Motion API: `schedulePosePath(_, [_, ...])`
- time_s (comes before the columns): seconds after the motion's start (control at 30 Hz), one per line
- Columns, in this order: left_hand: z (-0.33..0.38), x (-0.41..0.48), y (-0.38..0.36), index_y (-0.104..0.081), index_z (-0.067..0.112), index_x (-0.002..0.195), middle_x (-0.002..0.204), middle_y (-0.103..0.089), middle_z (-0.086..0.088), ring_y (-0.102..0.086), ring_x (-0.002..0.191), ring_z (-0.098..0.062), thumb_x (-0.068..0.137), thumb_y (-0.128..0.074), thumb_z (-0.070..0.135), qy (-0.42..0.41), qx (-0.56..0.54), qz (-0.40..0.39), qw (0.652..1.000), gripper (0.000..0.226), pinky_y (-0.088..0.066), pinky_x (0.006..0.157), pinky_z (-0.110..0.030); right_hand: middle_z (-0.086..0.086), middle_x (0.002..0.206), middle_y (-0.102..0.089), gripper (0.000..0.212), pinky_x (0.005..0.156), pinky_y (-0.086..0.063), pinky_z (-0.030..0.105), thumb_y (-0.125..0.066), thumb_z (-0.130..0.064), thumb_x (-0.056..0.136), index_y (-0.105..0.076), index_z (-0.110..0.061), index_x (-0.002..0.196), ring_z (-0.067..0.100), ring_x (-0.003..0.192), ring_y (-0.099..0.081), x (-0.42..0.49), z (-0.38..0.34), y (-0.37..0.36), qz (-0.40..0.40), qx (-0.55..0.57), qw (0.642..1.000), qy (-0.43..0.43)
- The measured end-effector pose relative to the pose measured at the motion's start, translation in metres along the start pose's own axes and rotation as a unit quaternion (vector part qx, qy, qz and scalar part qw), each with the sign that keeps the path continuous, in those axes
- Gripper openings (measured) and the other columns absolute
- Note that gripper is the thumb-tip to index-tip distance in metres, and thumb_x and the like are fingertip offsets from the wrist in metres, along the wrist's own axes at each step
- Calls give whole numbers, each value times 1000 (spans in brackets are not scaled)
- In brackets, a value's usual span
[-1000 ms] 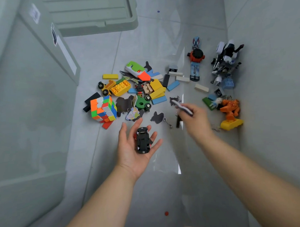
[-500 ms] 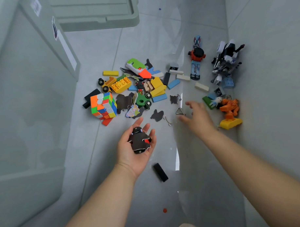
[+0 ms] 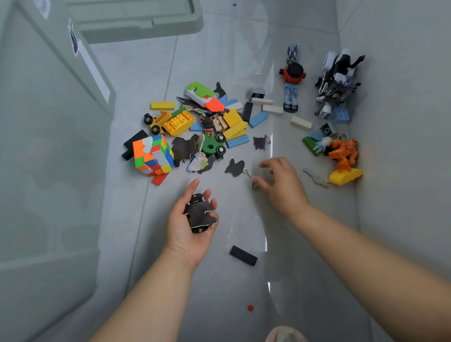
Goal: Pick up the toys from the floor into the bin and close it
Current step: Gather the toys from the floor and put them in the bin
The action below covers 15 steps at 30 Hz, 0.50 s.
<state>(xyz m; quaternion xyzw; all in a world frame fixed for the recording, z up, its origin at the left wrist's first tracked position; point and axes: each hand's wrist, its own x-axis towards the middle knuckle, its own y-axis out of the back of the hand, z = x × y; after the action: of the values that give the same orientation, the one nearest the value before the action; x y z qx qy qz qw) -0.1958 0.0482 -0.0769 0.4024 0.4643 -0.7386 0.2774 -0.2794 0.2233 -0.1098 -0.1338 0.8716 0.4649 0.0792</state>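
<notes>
The bin (image 3: 40,157) stands open on my left, its lid (image 3: 137,23) lying on the floor beyond it, and most of the toys are not yet in: the cube (image 3: 153,154) and the pile of blocks (image 3: 230,124) lie on the floor ahead. My left hand (image 3: 185,223) cups a toy car (image 3: 198,200) with a dark puzzle piece (image 3: 200,215) laid over it, fingers curled round both. I should keep that palm level so nothing slides off. Further right, my right hand (image 3: 283,184) hovers with thumb and forefinger apart by the wire hook (image 3: 247,173); thin wire wants a fingertip pinch, low against the tile. Half a second ago this hand was higher and farther right, and the small wire triangle it now covers showed plainly. The black block (image 3: 243,255) lies where it did.
</notes>
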Motion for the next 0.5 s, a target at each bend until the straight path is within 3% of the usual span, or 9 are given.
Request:
schedulePosePath(0.07, [-1, -3, 0, -71, 19, 98, 92, -66, -7, -59, 77, -20, 88, -60, 26, 13, 1, 4, 1000, 17, -46, 46, -17, 6, 123, -48, 53, 99, -36, 28, -72, -32, 78, -54, -13, 124, 21, 116, -44, -2, -2, -6, -33, -1, 999, -22])
schedulePosePath(0.1, [-1, -4, -1, -70, 17, 93, 91, -67, -7, -59, 77, -20, 87, -61, 27, 21, 4, 3, 1000, 15, -46, 45, -17, 6, 121, -49, 51, 99, -38, 28, -73, -29, 78, -56, -14, 123, 21, 114, -46, -6, -1, -10, -33, 4, 999, -26])
schedulePosePath(0.2, [0, -5, 0, -68, 16, 95, 91, -67, -6, -59, 76, -18, 87, -61, 29, 33, 9, -4, 999, 16, -45, 45, -18, 7, 103, -58, 25, 90, -45, 33, -68, -18, 83, -64, -10, 107, 20, 92, -55, -14, 1, -17, 12, 56, 997, -44])
schedulePosePath(0.3, [0, -4, 2, -67, 16, 99, 93, -66, -6, -59, 77, -19, 87, -61, 28, 31, 5, -5, 999, 17, -46, 47, -18, 11, 94, -61, 13, 73, -39, 26, -63, -17, 85, -63, -7, 94, 18, 79, -50, -9, 0, -16, -8, 27, 998, -53])
schedulePosePath(0.37, [0, -6, 3, -67, 14, 95, 94, -67, -8, -61, 80, -21, 87, -62, 28, 30, 7, -2, 1000, 17, -49, 54, -23, 10, 88, -60, 8, 67, -34, 25, -65, -17, 84, -60, -10, 85, 19, 77, -49, -4, -1, -14, -13, 32, 997, -67])
schedulePosePath(0.5, [0, -7, 5, -65, 13, 85, 95, -68, -11, -63, 91, -27, 90, -59, 27, 28, -9, -15, 999, 16, -52, 76, -40, -3, 70, -53, 23, 64, -38, 27, -67, -15, 83, -46, -19, 73, 19, 71, -51, -4, -3, -4, 48, 126, 985, -109])
